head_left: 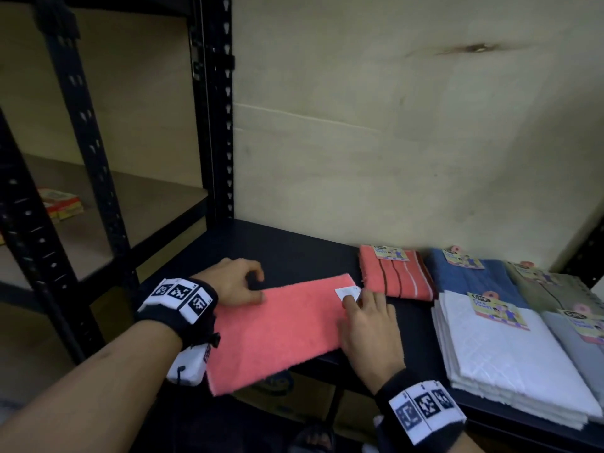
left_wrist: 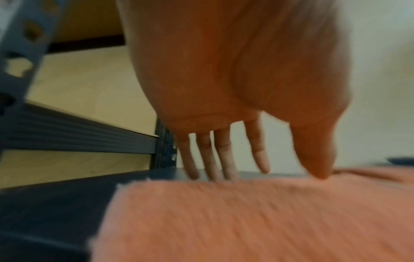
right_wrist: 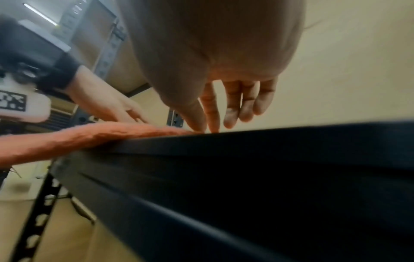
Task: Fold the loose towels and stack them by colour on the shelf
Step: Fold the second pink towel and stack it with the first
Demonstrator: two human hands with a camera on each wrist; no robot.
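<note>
Towel (head_left: 277, 331) half-folded under both our grips: left hand (head_left: 233, 284) and right hand (head_left: 367, 325) flat, fingers apart, clamping nothing. Folded stacks (head_left: 397, 273) beyond right hand; final folds, stacking left.

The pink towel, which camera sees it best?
The head camera. It shows nearly the whole pink towel lying flat on the dark shelf, with both hands at its ends. The left wrist camera shows only a blurry close-up of its surface. The right wrist camera sees just its edge.
</note>
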